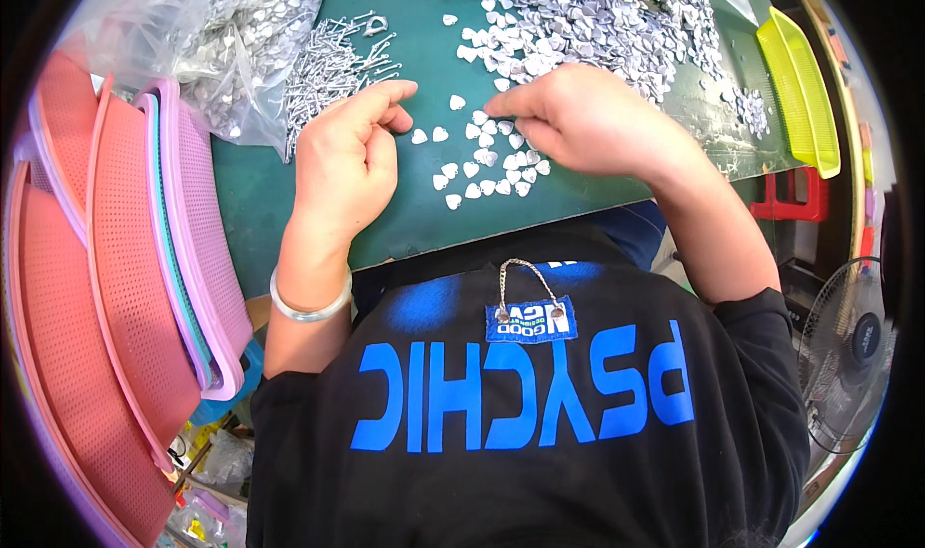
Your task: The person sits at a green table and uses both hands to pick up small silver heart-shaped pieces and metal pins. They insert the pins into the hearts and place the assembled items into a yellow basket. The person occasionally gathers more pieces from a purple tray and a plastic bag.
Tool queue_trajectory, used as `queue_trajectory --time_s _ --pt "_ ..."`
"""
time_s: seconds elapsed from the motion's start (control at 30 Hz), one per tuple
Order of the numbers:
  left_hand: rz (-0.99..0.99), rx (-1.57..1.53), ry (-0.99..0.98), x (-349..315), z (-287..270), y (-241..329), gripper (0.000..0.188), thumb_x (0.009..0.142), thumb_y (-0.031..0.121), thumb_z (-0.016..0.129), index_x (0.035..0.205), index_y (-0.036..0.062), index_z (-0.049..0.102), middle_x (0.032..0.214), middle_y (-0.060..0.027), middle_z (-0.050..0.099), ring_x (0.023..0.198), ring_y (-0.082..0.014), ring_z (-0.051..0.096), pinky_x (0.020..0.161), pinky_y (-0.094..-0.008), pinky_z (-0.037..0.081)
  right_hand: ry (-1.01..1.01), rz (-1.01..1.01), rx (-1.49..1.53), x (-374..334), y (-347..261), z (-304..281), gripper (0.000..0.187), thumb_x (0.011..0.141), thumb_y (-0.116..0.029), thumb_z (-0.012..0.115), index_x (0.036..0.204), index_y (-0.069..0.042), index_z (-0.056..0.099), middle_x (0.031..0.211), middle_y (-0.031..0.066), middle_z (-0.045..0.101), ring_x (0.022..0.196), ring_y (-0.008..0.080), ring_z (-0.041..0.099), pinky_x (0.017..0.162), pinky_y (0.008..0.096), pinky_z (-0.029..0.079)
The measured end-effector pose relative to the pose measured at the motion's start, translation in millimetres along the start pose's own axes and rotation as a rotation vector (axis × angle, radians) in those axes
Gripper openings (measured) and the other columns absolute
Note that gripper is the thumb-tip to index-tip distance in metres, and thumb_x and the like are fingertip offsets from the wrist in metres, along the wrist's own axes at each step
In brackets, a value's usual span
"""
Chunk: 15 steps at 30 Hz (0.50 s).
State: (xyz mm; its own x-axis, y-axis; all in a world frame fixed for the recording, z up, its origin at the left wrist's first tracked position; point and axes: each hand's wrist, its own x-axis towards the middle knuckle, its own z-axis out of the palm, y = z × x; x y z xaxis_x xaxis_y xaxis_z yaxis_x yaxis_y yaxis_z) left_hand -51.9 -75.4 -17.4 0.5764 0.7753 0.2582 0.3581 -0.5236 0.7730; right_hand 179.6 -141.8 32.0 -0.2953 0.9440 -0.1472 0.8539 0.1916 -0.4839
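Small silver heart-shaped metal pieces point(472, 169) lie loosely scattered on the green tabletop between my hands. My right hand point(588, 119) reaches over them, its index finger stretched out and its tip at the hearts; the other fingers are curled under. To the left, my left hand point(352, 153) hovers beside a heap of thin silver metal pins point(332, 57). Its index finger points right, with the rest bent and partly hidden, and nothing shows in it. A large pile of the same hearts point(588, 33) spreads beyond my right hand.
A clear plastic bag point(251, 47) full of silver pieces lies at the far left. Stacked pink and purple perforated baskets point(198, 230) stand along the left side. A yellow-green basket point(800, 91), a red stool point(795, 196) and a fan point(853, 341) are at the right.
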Motion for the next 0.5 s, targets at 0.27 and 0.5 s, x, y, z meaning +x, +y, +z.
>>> queue_trajectory --time_s 0.27,0.5 --pt "0.296 0.130 -0.040 11 2 9 0.030 0.077 -0.004 0.054 0.104 0.0020 0.066 0.094 -0.0128 0.067 0.089 -0.0281 0.064 0.082 -0.0366 0.050 0.135 0.181 0.449 -21 12 -17 0.029 0.083 -0.011 0.057 0.108 -0.003 0.068 0.070 0.0111 0.066 0.063 0.0159 0.063 0.063 0.0296 0.050" --pt "0.385 0.301 -0.355 9 29 43 0.059 0.074 0.036 0.075 0.124 0.0094 0.058 0.138 -0.0172 0.045 0.130 -0.0421 0.038 0.107 -0.0484 0.031 0.253 0.294 0.796 -65 37 -18 0.026 0.089 -0.014 0.060 0.112 -0.006 0.069 0.080 0.0021 0.066 0.075 0.0032 0.055 0.069 0.0193 0.044"
